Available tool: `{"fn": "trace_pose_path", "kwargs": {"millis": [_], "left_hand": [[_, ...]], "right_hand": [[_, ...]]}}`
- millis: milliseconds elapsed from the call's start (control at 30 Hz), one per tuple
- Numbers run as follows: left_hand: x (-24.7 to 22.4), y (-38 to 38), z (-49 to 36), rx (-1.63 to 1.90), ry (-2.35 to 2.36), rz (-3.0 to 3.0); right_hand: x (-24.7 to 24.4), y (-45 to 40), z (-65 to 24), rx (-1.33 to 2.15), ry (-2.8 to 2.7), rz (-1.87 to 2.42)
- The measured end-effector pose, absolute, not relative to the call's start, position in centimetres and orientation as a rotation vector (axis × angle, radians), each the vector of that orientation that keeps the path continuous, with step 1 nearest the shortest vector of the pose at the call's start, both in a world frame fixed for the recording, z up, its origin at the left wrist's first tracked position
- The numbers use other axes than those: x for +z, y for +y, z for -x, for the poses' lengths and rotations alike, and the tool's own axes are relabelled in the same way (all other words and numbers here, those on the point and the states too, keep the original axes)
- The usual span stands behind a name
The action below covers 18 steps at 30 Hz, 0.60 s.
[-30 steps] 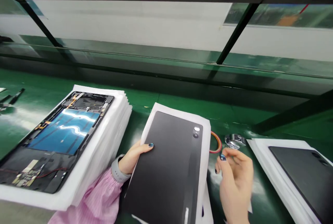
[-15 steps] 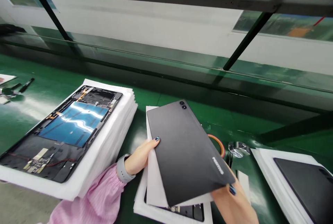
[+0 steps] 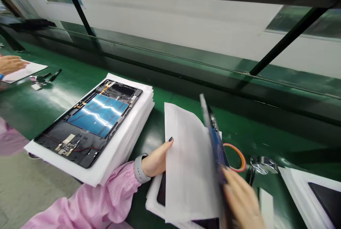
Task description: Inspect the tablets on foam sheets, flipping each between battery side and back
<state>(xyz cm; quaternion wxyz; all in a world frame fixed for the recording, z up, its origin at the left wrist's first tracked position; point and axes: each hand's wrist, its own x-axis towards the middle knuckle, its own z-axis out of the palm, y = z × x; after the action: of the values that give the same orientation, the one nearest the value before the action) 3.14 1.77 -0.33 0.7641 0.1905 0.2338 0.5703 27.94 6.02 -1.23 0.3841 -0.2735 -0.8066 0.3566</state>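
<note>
Two hands are busy at the bench. The right hand, blurred by motion, holds a tablet up nearly on edge, its blue inner side showing. Its fingers curl around the lower edge, but the blur hides the thumb, so the firmness of that pinch cannot be told. A narrow hold like this could let the tablet slip and strike the bench, and its exposed inside could snag on the foam sheet just beside it. The left hand pinches that sheet at its edge, above a foam tray holding a dark panel. Nearby, an opened tablet lies on a foam stack, which a bump could shift. To the right sit a wire loop, a foil wad, and another foam stack.
</note>
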Motion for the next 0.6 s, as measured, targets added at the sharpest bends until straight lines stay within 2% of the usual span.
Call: {"fn": "trace_pose_path", "kwargs": {"millis": [133,200,600], "left_hand": [[0.3,1.7,-3.5,1.254,0.632,-0.454],[0.7,1.8,-3.5,1.25,0.686,-0.454],[0.7,1.9,-3.0,1.324,0.819,-0.443]], "right_hand": [[-0.2,5.8,-25.2,0.12,-2.572,0.322],[0.1,5.8,-24.6,-0.031,-2.617,0.276],[0.0,5.6,-25.1,0.509,-2.46,0.398]]}}
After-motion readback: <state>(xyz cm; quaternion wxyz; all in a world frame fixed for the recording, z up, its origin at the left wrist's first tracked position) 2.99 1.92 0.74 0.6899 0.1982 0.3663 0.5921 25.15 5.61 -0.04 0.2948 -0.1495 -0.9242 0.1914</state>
